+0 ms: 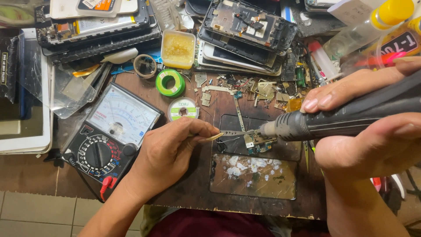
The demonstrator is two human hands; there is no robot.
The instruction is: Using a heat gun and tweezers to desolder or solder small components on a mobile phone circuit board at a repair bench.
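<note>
My right hand (pixel 364 127) grips a dark hot-air tool (pixel 351 116), its metal nozzle aimed left at a small green circuit board (pixel 258 142) on the wooden bench. My left hand (pixel 169 151) pinches metal tweezers (pixel 234 133), whose tips reach the board just under the nozzle. A long thin board strip (pixel 239 109) lies behind the small board. A dirty glass panel (pixel 254 175) lies flat in front of it.
An analog multimeter (pixel 109 131) with red leads sits left of my left hand. Behind are a green solder reel (pixel 170 82), a second reel (pixel 183 108), a flux tub (pixel 177 48), stacked opened phones (pixel 245 30), loose parts and bottles (pixel 372 26).
</note>
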